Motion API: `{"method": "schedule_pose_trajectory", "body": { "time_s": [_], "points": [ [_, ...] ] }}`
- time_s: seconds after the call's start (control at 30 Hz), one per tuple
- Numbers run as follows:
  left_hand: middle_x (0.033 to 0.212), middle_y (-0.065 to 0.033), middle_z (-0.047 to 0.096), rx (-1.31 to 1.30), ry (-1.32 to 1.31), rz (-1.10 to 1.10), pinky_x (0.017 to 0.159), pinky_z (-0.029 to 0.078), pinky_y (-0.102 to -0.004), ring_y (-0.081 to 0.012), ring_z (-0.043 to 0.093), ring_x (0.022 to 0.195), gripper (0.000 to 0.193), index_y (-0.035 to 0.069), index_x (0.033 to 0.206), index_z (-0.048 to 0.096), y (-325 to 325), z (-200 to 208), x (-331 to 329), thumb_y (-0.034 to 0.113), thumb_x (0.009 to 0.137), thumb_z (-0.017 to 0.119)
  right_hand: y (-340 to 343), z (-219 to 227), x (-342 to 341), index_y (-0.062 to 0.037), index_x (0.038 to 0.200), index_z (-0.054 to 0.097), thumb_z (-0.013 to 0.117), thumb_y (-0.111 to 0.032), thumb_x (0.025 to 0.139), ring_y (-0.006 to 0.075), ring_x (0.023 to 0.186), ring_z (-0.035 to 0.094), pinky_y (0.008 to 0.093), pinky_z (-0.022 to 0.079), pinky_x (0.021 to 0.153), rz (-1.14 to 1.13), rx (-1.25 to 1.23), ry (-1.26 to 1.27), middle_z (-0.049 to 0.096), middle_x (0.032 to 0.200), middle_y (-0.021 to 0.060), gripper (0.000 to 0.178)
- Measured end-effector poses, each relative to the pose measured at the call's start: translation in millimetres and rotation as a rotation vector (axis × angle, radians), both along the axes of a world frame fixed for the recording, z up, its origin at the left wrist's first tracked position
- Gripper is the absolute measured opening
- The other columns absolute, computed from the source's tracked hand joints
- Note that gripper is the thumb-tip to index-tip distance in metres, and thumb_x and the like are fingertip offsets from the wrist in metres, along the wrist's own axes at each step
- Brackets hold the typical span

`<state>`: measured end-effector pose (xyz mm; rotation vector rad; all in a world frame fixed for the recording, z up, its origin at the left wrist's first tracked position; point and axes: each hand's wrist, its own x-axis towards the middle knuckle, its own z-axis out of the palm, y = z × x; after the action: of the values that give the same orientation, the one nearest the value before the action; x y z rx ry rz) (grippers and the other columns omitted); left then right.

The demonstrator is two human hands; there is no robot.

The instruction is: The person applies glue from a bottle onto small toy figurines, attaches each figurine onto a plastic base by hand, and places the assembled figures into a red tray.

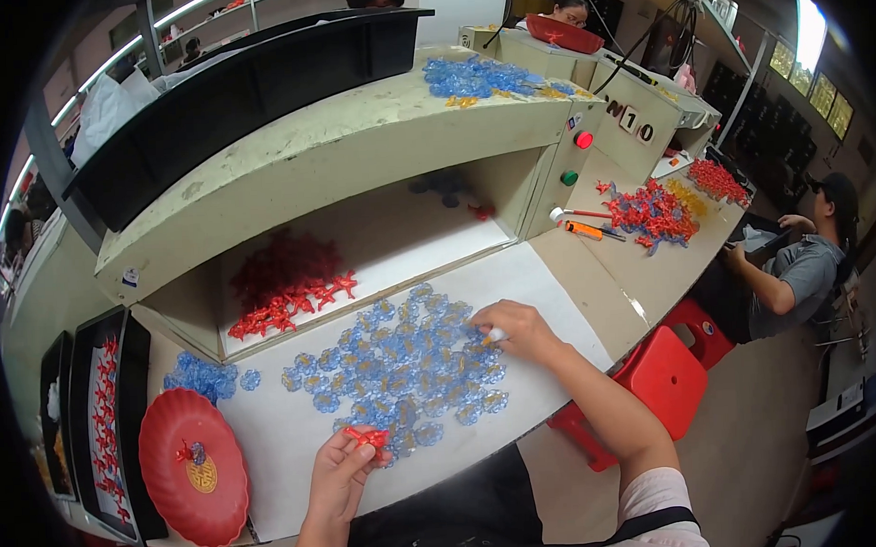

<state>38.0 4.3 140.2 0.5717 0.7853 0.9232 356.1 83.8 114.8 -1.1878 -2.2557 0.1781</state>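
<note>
My left hand (339,478), near the table's front edge, pinches a small red plastic figure (368,437) between thumb and fingers. My right hand (519,330) is closed around a small white object with an orange part (495,336); its kind is not clear. That hand hovers at the right end of a wide spread of translucent blue flower-shaped pieces (426,356), many with yellowish middles. The pieces lie on a white sheet (291,481) between my hands and the box's opening.
A cream box-shaped machine (338,171) stands behind, with a heap of red figures (289,279) inside. At left are a red scalloped plate (196,513), a blue pile (202,376) and a black tray (139,429). Red pieces (648,213) and a red stool (663,372) are at right; a person (795,261) sits beyond.
</note>
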Motion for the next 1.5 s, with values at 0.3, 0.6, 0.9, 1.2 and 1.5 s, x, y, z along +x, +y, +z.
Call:
{"method": "schedule_pose_trajectory", "body": {
  "time_s": [0.3, 0.6, 0.9, 1.2, 1.5],
  "points": [
    [0.097, -0.0107, 0.057, 0.061, -0.069, -0.173, 0.072, 0.042, -0.0255, -0.0137, 0.054, 0.079, 0.027, 0.0, 0.104, 0.049, 11.0, -35.6, -31.9, 0.006, 0.079, 0.055, -78.4, -15.3, -89.5, -0.0005, 0.085, 0.051, 0.058, 0.004, 0.071, 0.0185, 0.074, 0.057, 0.0297, 0.047, 0.065, -0.25, -0.519, 1.011, 0.056, 0.083, 0.0119, 0.016],
    [0.09, -0.0086, 0.058, 0.027, -0.098, -0.307, 0.07, 0.044, -0.0235, -0.0121, 0.055, 0.074, 0.027, -0.001, 0.105, 0.05, -0.6, -85.0, -59.3, 0.007, 0.079, 0.054, -115.4, -84.0, -177.7, -0.004, 0.088, 0.048, 0.062, -0.005, 0.072, 0.023, 0.07, 0.055, 0.0344, 0.047, 0.059, 0.097, -0.69, 1.455, 0.05, 0.079, 0.0109, 0.022],
    [0.087, -0.0059, 0.058, 0.034, -0.121, -0.349, 0.068, 0.044, -0.0212, -0.0091, 0.055, 0.073, 0.027, 0.0, 0.104, 0.051, -6.4, -93.4, -80.1, 0.01, 0.08, 0.055, -110.5, -91.3, -198.0, -0.0023, 0.079, 0.056, 0.065, -0.006, 0.071, 0.0202, 0.076, 0.056, 0.0299, 0.046, 0.069, 0.32, -0.739, 1.372, 0.054, 0.084, 0.012, 0.012],
    [0.086, -0.0069, 0.058, 0.001, -0.115, -0.388, 0.066, 0.045, -0.0212, -0.0092, 0.055, 0.07, 0.028, -0.002, 0.104, 0.051, -5.9, -96.1, -77.0, 0.008, 0.079, 0.056, -106.6, -104.1, -197.4, -0.0023, 0.077, 0.058, 0.066, -0.005, 0.069, 0.0194, 0.075, 0.056, 0.0286, 0.045, 0.069, 0.322, -0.655, 1.29, 0.056, 0.083, 0.0123, 0.011],
    [0.083, -0.0066, 0.059, -0.039, -0.072, -0.484, 0.061, 0.043, -0.0195, -0.0086, 0.054, 0.065, 0.028, -0.004, 0.102, 0.053, -4.0, -101.6, -72.8, 0.009, 0.077, 0.058, -106.2, -85.0, -179.6, 0.0, 0.082, 0.062, 0.064, 0.005, 0.065, 0.0194, 0.074, 0.058, 0.0261, 0.045, 0.063, 0.328, -0.559, 0.836, 0.059, 0.081, 0.012, 0.018]
  ]
}}
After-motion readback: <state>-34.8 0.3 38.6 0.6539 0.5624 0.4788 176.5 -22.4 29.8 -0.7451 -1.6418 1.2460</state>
